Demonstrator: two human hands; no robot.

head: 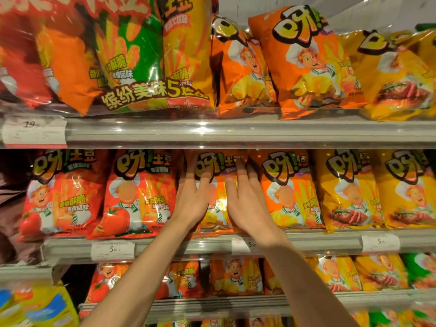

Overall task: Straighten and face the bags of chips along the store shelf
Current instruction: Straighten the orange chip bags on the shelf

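Two hands are on one orange bag [215, 185] in the middle shelf [212, 243], and this bag is the one in work now. The left hand [192, 197] lies flat on the left part of its front, fingers straight and spread, the tips near the printed logo. The right hand [245, 201] lies on the right part in the same manner, fingers straight, not curled round anything. So both hands press or push the bag and neither one grasps it. The bag stands between a red tomato bag [139, 192] on its left and another orange bag [289, 190] on its right, touching or nearly touching both.

As I judge it, the task is somewhere in the middle. On this middle shelf the bags to the left and to the right stand upright with fronts to the aisle, so this row looks mostly faced, and only the middle bag is receiving attention. The upper shelf [236, 132] seems less tidy: a large orange bag [306, 62] leans to one side, and the yellow bag [396, 74] beside it is tilted also. The lower shelf [354, 297] shows bags which stand fairly straight, but much of it is hidden behind the arms, so I cannot tell if it needs work.
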